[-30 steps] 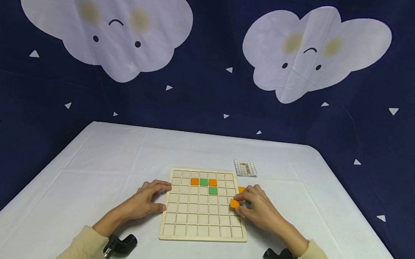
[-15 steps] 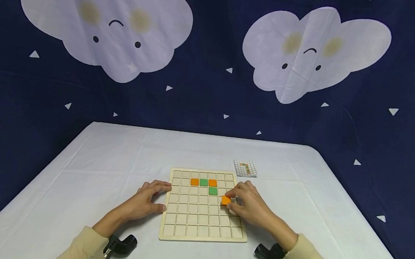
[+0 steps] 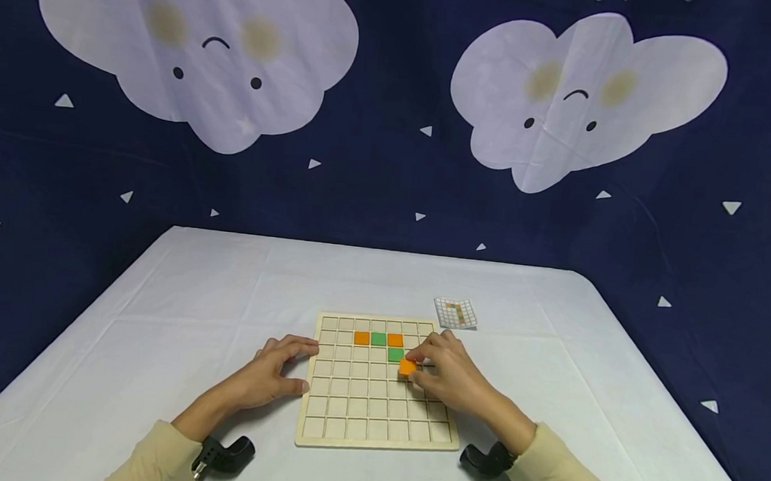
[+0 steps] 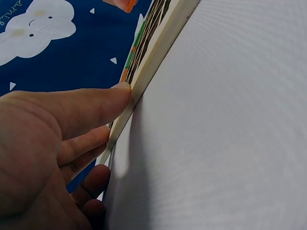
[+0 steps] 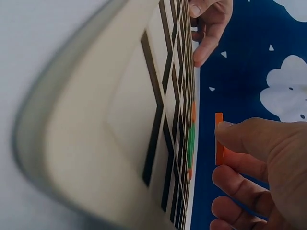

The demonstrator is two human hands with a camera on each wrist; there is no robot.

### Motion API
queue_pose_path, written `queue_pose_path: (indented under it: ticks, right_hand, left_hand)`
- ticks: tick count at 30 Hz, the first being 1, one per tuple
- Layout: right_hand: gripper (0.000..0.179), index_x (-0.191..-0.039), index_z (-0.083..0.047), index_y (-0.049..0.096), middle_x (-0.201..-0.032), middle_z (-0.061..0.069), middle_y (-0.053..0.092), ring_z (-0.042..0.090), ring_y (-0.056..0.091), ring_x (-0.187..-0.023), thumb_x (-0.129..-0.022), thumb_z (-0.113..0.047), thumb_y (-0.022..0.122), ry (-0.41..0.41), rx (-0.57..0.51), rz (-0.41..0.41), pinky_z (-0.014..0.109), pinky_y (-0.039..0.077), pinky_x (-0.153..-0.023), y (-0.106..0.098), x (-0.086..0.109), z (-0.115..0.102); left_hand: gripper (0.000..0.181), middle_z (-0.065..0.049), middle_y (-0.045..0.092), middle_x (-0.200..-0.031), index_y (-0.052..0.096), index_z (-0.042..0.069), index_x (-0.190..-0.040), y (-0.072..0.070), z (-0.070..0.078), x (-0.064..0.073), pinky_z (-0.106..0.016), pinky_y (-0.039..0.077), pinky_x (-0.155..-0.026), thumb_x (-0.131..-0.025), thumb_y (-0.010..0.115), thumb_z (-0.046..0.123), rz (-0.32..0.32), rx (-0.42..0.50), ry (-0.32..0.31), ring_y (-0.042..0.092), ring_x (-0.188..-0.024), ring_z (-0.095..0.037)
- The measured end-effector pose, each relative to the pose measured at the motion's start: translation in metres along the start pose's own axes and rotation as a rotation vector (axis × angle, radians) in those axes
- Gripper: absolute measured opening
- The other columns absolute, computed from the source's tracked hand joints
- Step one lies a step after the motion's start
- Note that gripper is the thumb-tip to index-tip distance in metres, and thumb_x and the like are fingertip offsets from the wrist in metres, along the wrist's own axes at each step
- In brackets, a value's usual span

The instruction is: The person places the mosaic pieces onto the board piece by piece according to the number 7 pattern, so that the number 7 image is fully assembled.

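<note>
A wooden grid board (image 3: 359,406) lies on the table between the two hands. Orange and green square tiles sit in its far rows, among them a green tile (image 3: 395,354) one row nearer than the others. My right hand (image 3: 452,378) pinches an orange tile (image 3: 407,367) between thumb and fingers, over the board just right of and nearer than that green tile. In the right wrist view the pinched tile (image 5: 219,139) is clear of the board surface. Fingertips and thumb of my left hand (image 3: 269,371) touch the board's left edge, fingers extended.
Behind the board's far right corner lies a small pattern card (image 3: 456,313) with a coloured grid. A white cloth covers the table (image 3: 219,280). Beyond it hangs a dark blue backdrop (image 3: 389,188) with clouds and triangles.
The right hand has carried the orange tile left and slightly away over the board. An orange tile beside the board's right edge is now hidden behind that hand. The left hand stays put.
</note>
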State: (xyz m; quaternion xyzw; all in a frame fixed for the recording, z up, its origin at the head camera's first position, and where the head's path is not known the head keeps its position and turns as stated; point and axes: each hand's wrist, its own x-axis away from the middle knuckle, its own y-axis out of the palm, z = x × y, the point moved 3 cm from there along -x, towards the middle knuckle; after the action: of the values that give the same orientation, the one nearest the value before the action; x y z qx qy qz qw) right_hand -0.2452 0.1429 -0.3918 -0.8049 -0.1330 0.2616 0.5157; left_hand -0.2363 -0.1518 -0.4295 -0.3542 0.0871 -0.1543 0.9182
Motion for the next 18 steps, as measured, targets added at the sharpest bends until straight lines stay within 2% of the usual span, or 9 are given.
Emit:
queue_pose_path:
  ticks: [12, 18]
  right_hand:
    - [0.023, -0.099, -0.014, 0.072, -0.096, -0.005, 0.062, 0.01, 0.044, -0.088, -0.078, -0.023, 0.073, -0.009, -0.005, -0.045, 0.037, 0.036, -0.086, 0.009, -0.009, -0.005]
    - [0.021, -0.098, -0.015, 0.073, -0.097, -0.006, 0.063, 0.01, 0.043, -0.088, -0.079, -0.024, 0.073, -0.016, 0.008, -0.059, 0.031, 0.034, -0.079, 0.012, -0.01, -0.005]
  left_hand:
    - [0.054, -0.002, 0.048, -0.141, 0.057, 0.012, -0.127, 0.0, 0.001, 0.0, -0.045, 0.025, -0.099, -0.076, 0.075, 0.017, 0.002, -0.008, 0.004, 0.038, -0.114, -0.018]
    - [0.054, -0.002, 0.048, -0.141, 0.057, 0.012, -0.127, 0.0, 0.0, 0.0, -0.047, 0.024, -0.1, -0.076, 0.075, 0.016, 0.001, -0.003, 0.0, 0.037, -0.115, -0.019]
